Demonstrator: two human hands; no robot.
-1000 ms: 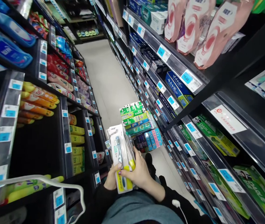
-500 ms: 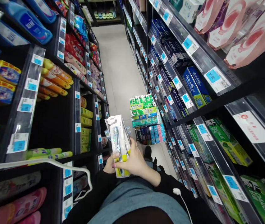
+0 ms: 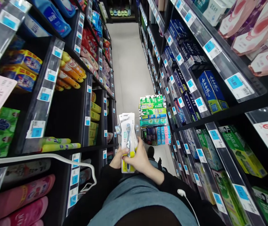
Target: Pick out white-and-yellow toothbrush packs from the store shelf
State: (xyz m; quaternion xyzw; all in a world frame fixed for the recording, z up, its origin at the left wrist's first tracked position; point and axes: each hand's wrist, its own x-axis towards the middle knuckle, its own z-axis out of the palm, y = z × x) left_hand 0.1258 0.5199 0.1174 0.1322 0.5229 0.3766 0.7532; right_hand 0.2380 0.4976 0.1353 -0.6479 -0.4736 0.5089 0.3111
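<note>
I hold a stack of toothbrush packs (image 3: 127, 135), white card with a yellow bottom, upright in front of my waist. My right hand (image 3: 140, 160) wraps round the lower part from the right, fingers pressed on the front pack. My left hand (image 3: 117, 159) grips the same stack from the left, thumb on the front, mostly hidden behind it. A grey-blue toothbrush shows through the front blister.
I stand in a narrow shop aisle between dark shelves. Toothpaste boxes (image 3: 237, 147) fill the right shelves, bottles and tubes (image 3: 70, 67) the left. A stack of toothpaste cartons (image 3: 153, 117) stands on the floor ahead. A white wire basket handle (image 3: 39, 158) crosses at the lower left.
The view has swung to the left and down the aisle. The toothbrush packs have turned more upright and sit closer to my body, both hands still on them.
</note>
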